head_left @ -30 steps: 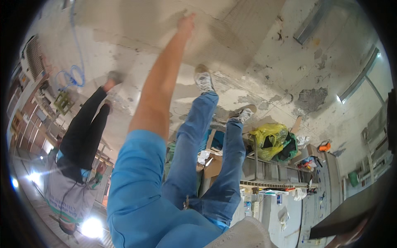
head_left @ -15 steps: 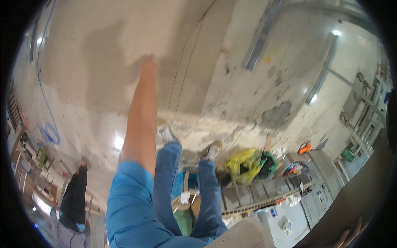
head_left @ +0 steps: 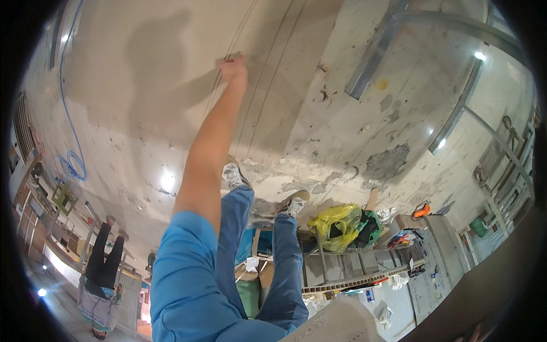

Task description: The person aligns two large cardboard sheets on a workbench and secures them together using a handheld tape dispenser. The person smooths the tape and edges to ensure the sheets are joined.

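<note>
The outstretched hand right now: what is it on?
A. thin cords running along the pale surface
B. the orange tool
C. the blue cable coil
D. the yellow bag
A: the hand grips the thin cords against the pale surface, far from the other items.
</note>
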The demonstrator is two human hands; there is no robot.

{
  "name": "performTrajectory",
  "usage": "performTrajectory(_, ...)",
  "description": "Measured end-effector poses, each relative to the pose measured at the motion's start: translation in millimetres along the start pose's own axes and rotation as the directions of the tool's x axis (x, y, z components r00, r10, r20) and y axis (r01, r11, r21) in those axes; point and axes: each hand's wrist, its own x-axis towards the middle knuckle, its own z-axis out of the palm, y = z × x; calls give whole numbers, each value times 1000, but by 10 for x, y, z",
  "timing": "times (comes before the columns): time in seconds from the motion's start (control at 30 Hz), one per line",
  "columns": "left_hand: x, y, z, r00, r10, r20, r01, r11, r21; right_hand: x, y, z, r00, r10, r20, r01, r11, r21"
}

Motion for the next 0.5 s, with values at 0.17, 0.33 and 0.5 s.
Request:
performTrajectory(0.17, -52, -394, 195, 871, 78, 485, -149, 983, 110, -171, 108, -294, 934, 324, 151, -341, 934, 108)
performTrajectory(0.33, -1075, -1305, 178, 761, 10, 648, -308, 886, 348, -445, 176, -297, 869, 444, 219, -493, 733, 468)
performTrajectory(0.5, -2597, -1615, -193, 528, -129, 840, -649, 576, 496, -493, 157, -186, 838, 513, 184, -519, 646, 560)
